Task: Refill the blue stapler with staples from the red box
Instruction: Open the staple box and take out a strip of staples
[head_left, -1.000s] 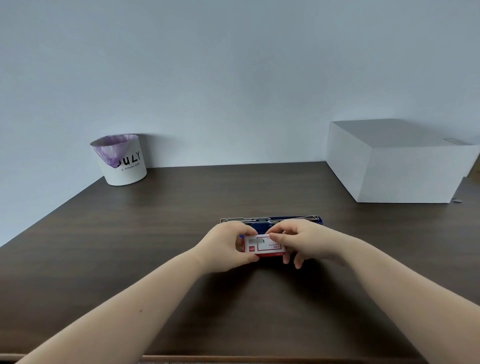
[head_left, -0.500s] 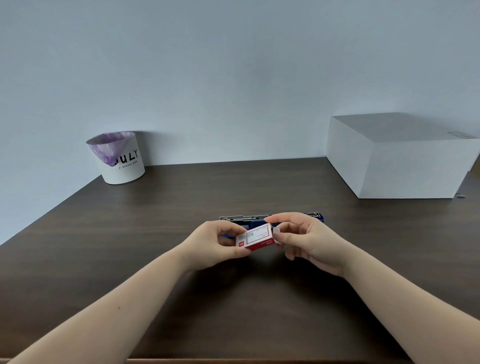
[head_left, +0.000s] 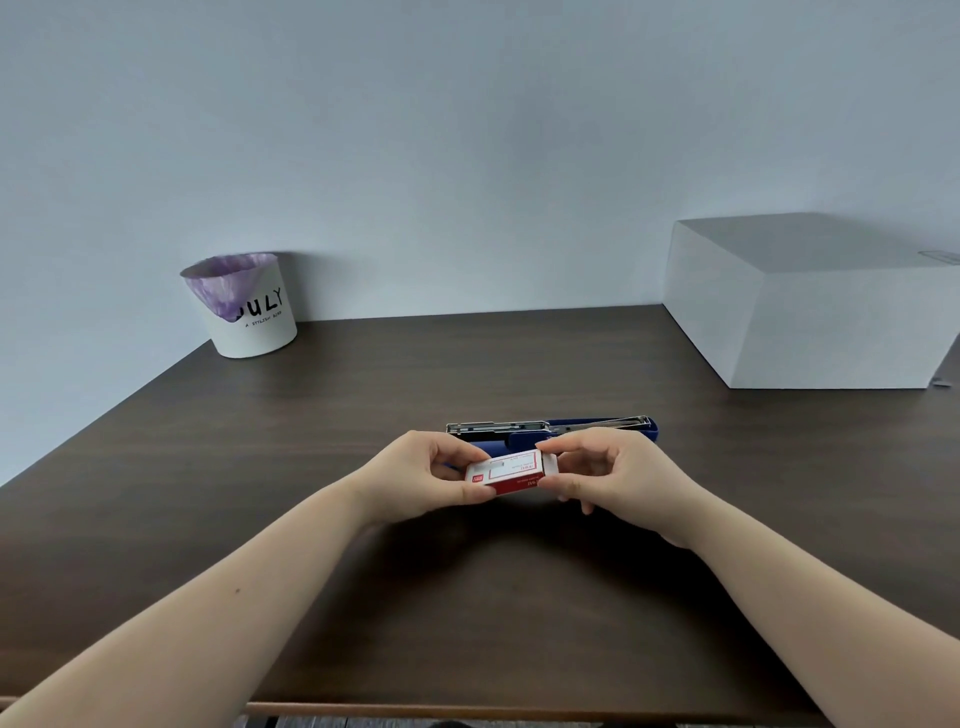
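Note:
A small red and white staple box (head_left: 511, 473) is held just above the dark wooden table, tilted with its right end higher. My left hand (head_left: 423, 475) grips its left end between thumb and fingers. My right hand (head_left: 608, 475) pinches its right end, where a white inner tray end shows. Behind the hands lies the blue stapler (head_left: 550, 431), folded open flat, its metal staple channel facing up; its front is partly hidden by my fingers.
A white bin (head_left: 244, 306) with a purple liner stands at the back left against the wall. A large white box (head_left: 810, 306) sits at the back right. The table's front edge (head_left: 467, 709) runs below my forearms.
The box has been lifted and tilted, and my right hand has shifted from on top of it to its right end. The view has tilted slightly.

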